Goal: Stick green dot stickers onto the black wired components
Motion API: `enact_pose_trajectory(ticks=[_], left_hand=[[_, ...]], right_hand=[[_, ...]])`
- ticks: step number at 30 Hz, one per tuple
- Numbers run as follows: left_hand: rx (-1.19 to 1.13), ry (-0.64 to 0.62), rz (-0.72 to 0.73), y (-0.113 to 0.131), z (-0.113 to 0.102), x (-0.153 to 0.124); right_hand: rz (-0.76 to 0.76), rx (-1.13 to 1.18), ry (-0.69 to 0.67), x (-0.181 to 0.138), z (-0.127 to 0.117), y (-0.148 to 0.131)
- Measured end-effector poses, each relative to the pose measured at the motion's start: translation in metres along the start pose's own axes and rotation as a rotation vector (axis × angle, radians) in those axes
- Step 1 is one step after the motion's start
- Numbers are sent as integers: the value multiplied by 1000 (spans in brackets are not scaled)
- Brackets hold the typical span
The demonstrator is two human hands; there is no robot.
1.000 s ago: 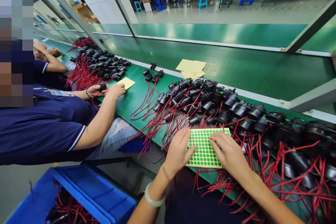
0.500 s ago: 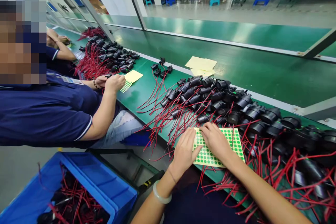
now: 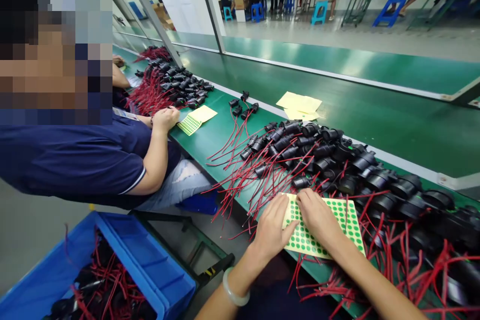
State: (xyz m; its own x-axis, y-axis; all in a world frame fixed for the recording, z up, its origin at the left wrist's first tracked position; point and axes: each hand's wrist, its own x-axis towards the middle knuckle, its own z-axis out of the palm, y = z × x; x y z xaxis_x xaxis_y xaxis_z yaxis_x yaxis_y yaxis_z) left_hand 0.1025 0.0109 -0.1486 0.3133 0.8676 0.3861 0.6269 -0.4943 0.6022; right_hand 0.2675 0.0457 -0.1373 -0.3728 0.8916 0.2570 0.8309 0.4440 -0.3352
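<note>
Sticker sheet (image 3: 339, 227): yellow backing with rows of green round dots; flat on the green bench (image 3: 210, 140) at its near edge, just before the heap of black parts with red wires (image 3: 318, 152); red wires lying across its right part.
Left hand (image 3: 272, 232): flat on the left edge of the sheet, fingers bent, pressing it down.
Right hand (image 3: 318, 217): on the upper left part of the sheet, fingertips curled at one dot; closed on a dot or not, cannot tell.
Doing it well: better to keep the sheet pinned flat; to lift one dot by its edge with a nail, slowly, without folding it; to keep loose wires off the sticky side.
Hidden: dots under both hands; fingertips of the right hand; far right of the heap cut off and blurred.
Beside: another person's hand (image 3: 165, 119) at a second sheet (image 3: 197, 119); blue bin (image 3: 150, 265) below.
</note>
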Motion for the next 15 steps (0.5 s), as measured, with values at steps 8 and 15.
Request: enact_pose_trajectory(ticks=[8, 15], left_hand=[[166, 384, -81, -39, -96, 99], [494, 103, -304, -138, -80, 281]], right_hand=[[20, 172, 221, -8, -42, 9], [99, 256, 304, 2, -62, 16]])
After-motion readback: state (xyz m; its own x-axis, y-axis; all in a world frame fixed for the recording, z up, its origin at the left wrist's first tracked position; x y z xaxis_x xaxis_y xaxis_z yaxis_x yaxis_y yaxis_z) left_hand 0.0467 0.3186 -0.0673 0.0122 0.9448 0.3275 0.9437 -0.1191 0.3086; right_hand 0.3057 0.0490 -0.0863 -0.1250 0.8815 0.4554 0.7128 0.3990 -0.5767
